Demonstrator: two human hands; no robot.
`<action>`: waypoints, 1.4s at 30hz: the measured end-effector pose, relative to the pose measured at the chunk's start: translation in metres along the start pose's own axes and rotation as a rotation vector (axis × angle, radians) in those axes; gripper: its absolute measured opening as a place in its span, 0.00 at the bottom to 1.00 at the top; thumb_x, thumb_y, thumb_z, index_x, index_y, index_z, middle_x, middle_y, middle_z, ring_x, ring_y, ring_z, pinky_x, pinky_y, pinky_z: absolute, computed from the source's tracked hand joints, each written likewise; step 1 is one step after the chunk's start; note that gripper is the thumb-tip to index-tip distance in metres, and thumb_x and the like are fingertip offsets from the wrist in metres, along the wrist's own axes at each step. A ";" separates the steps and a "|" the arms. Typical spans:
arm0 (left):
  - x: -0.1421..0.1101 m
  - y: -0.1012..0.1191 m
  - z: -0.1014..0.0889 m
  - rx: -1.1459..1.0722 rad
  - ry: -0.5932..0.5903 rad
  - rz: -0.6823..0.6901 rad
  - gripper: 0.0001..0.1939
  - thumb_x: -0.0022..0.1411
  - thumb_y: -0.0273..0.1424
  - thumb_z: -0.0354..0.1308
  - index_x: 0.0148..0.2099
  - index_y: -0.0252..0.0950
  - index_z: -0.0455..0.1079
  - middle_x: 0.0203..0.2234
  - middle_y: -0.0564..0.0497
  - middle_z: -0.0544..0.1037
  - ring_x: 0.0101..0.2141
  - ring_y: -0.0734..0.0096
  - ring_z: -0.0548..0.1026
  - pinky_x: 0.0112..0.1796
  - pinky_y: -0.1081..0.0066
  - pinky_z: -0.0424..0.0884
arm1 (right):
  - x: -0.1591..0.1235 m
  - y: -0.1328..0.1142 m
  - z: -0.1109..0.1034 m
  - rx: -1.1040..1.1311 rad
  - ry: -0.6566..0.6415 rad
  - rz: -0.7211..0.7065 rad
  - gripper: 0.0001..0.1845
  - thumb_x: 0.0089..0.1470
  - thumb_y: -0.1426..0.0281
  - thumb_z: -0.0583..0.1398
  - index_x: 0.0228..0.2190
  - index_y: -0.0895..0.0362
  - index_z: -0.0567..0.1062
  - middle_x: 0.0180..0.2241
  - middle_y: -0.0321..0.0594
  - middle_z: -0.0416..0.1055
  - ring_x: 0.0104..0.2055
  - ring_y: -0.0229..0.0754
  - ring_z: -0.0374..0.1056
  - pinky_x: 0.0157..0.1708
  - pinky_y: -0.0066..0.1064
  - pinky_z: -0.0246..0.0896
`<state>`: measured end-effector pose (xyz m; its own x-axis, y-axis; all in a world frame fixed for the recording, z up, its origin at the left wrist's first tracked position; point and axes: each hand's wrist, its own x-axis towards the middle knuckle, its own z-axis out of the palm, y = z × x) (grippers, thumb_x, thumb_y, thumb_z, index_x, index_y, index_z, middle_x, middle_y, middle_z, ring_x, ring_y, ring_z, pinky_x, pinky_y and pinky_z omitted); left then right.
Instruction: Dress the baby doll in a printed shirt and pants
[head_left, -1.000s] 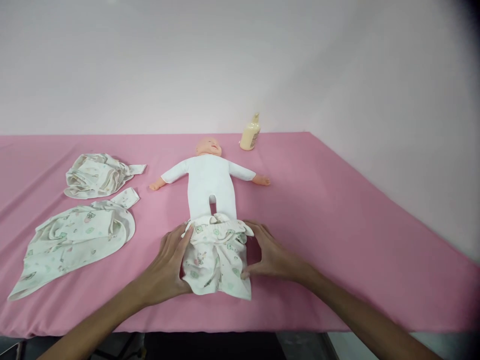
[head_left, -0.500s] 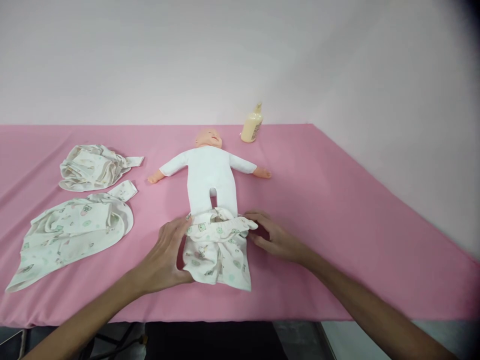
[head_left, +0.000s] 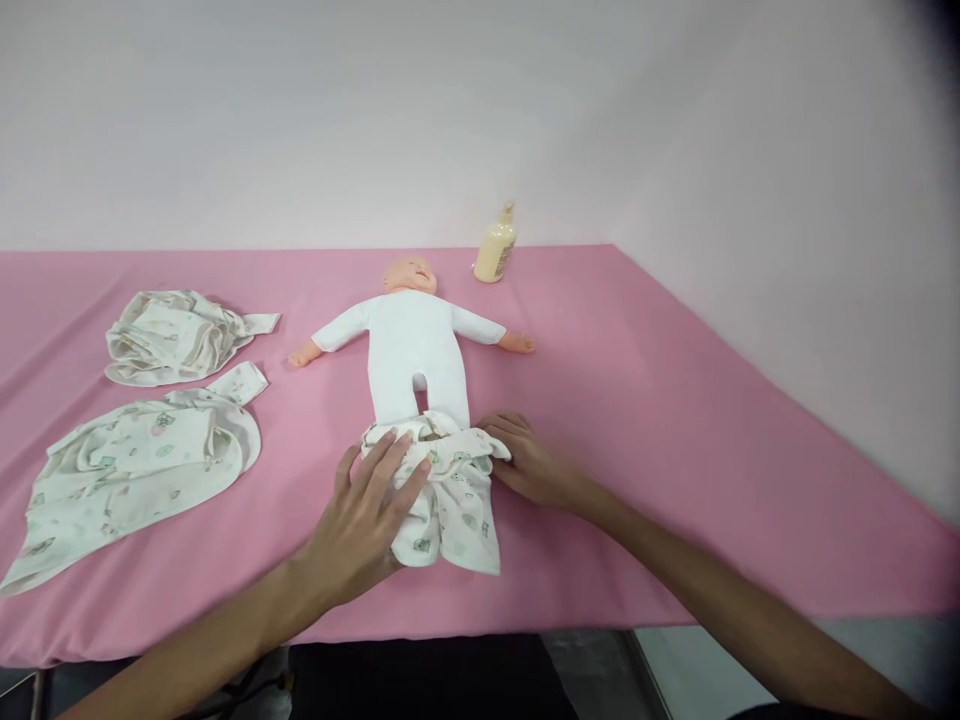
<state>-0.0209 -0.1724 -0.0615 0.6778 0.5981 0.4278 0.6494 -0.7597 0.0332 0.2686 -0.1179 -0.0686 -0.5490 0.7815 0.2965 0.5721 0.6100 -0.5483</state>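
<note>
A baby doll [head_left: 416, 340] in a white bodysuit lies on its back, head away from me and arms spread. White printed baby pants [head_left: 469, 510] are around its lower legs, hiding the feet, with the waistband bunched near the knees. My left hand [head_left: 367, 520] rests over the left side of the pants, fingers spread across the waistband; its thumb is partly hidden. At the right end of the waistband, my right hand [head_left: 529, 460] grips the fabric with curled fingers.
A pink cloth [head_left: 637, 430] covers the table. A cream pump bottle [head_left: 495, 250] stands behind the doll, to the right of its head. At left lie a bundled printed garment [head_left: 176, 335] and a larger folded one [head_left: 142, 460]. A pale wall [head_left: 300, 120] rises behind.
My left hand has moved from the pants' left edge onto the top of the waistband, fingers spreading over it. My right hand stays at the right side, its fingers more curled. The view shifts slightly.
</note>
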 end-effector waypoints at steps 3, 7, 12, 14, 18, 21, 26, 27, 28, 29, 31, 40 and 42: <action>0.001 0.000 0.000 0.014 0.027 -0.011 0.44 0.63 0.35 0.58 0.74 0.37 0.38 0.66 0.31 0.57 0.68 0.42 0.51 0.63 0.41 0.47 | -0.010 -0.015 -0.004 0.077 -0.090 0.007 0.08 0.61 0.73 0.53 0.33 0.52 0.71 0.35 0.40 0.70 0.45 0.47 0.65 0.52 0.46 0.60; -0.001 0.000 0.001 0.004 0.048 -0.028 0.46 0.63 0.39 0.58 0.74 0.37 0.38 0.65 0.30 0.58 0.67 0.42 0.54 0.63 0.43 0.49 | -0.023 -0.033 -0.007 0.176 -0.181 0.013 0.08 0.63 0.72 0.52 0.35 0.51 0.71 0.40 0.41 0.71 0.48 0.47 0.64 0.53 0.45 0.61; -0.003 0.001 0.000 -0.012 0.024 -0.042 0.46 0.63 0.37 0.59 0.74 0.39 0.36 0.66 0.31 0.57 0.67 0.42 0.55 0.62 0.43 0.51 | -0.032 -0.043 -0.005 0.152 -0.207 0.029 0.09 0.64 0.71 0.52 0.36 0.51 0.72 0.38 0.42 0.70 0.49 0.49 0.64 0.53 0.46 0.62; -0.003 0.002 0.000 -0.010 0.013 -0.050 0.46 0.63 0.36 0.58 0.74 0.40 0.35 0.66 0.32 0.57 0.67 0.43 0.54 0.62 0.43 0.51 | -0.032 -0.045 -0.006 0.121 -0.198 0.035 0.09 0.64 0.70 0.52 0.36 0.52 0.72 0.38 0.43 0.69 0.48 0.49 0.63 0.52 0.47 0.62; -0.002 0.003 0.001 -0.004 0.024 -0.056 0.47 0.62 0.34 0.58 0.74 0.40 0.34 0.66 0.32 0.57 0.66 0.44 0.54 0.61 0.44 0.53 | -0.031 -0.047 -0.010 0.209 -0.210 0.028 0.08 0.63 0.69 0.53 0.35 0.52 0.71 0.39 0.43 0.69 0.47 0.48 0.64 0.51 0.46 0.63; -0.001 0.003 0.001 -0.028 0.024 -0.055 0.48 0.63 0.36 0.59 0.74 0.39 0.33 0.65 0.30 0.57 0.65 0.42 0.55 0.59 0.44 0.55 | -0.029 -0.042 -0.013 0.402 -0.195 0.125 0.06 0.62 0.69 0.54 0.36 0.53 0.71 0.39 0.41 0.69 0.43 0.45 0.66 0.46 0.41 0.66; -0.004 -0.005 -0.014 -0.222 -0.119 -0.089 0.55 0.59 0.46 0.63 0.74 0.45 0.29 0.67 0.33 0.51 0.66 0.40 0.52 0.59 0.43 0.58 | -0.030 -0.033 -0.016 0.576 -0.067 0.308 0.10 0.62 0.64 0.56 0.44 0.52 0.71 0.41 0.41 0.71 0.41 0.43 0.68 0.41 0.37 0.68; -0.005 -0.009 -0.020 -0.293 -0.182 -0.133 0.57 0.57 0.49 0.64 0.74 0.47 0.29 0.68 0.35 0.48 0.66 0.40 0.51 0.58 0.45 0.61 | -0.031 -0.034 -0.017 0.575 -0.051 0.314 0.12 0.63 0.62 0.56 0.46 0.52 0.70 0.44 0.42 0.71 0.44 0.44 0.69 0.44 0.38 0.68; -0.005 -0.013 -0.025 -0.361 -0.242 -0.190 0.58 0.55 0.51 0.65 0.74 0.49 0.29 0.69 0.37 0.46 0.67 0.39 0.50 0.57 0.47 0.64 | -0.032 -0.036 -0.020 0.565 -0.037 0.319 0.14 0.63 0.61 0.56 0.48 0.51 0.70 0.46 0.42 0.71 0.47 0.45 0.69 0.47 0.39 0.67; -0.005 -0.018 -0.030 -0.420 -0.282 -0.259 0.59 0.53 0.52 0.65 0.74 0.51 0.29 0.70 0.39 0.43 0.67 0.39 0.48 0.57 0.49 0.66 | -0.032 -0.038 -0.022 0.548 -0.020 0.327 0.16 0.62 0.60 0.57 0.49 0.51 0.69 0.48 0.43 0.71 0.49 0.46 0.68 0.50 0.40 0.66; -0.003 -0.028 -0.037 -0.504 -0.281 -0.392 0.58 0.54 0.51 0.66 0.73 0.53 0.30 0.71 0.43 0.42 0.68 0.41 0.47 0.57 0.50 0.67 | -0.030 -0.045 -0.026 0.498 0.021 0.349 0.18 0.60 0.59 0.60 0.50 0.49 0.70 0.51 0.42 0.71 0.53 0.48 0.67 0.53 0.42 0.65; 0.015 -0.048 -0.018 -0.741 -0.152 -0.541 0.24 0.62 0.43 0.60 0.57 0.44 0.62 0.57 0.46 0.65 0.55 0.60 0.67 0.55 0.58 0.68 | -0.027 -0.054 -0.006 0.499 -0.007 0.482 0.29 0.49 0.54 0.68 0.49 0.52 0.70 0.46 0.43 0.72 0.46 0.49 0.70 0.45 0.41 0.69; 0.016 -0.047 -0.015 -0.723 -0.147 -0.575 0.18 0.63 0.43 0.59 0.51 0.42 0.64 0.52 0.47 0.68 0.52 0.61 0.69 0.53 0.58 0.68 | -0.033 -0.054 -0.002 0.488 -0.004 0.500 0.38 0.44 0.54 0.71 0.53 0.51 0.66 0.50 0.44 0.69 0.50 0.51 0.69 0.49 0.44 0.68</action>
<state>-0.0461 -0.1310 -0.0430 0.3881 0.9200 0.0541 0.5598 -0.2819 0.7792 0.2571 -0.1764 -0.0469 -0.2937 0.9521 -0.0852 0.4180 0.0478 -0.9072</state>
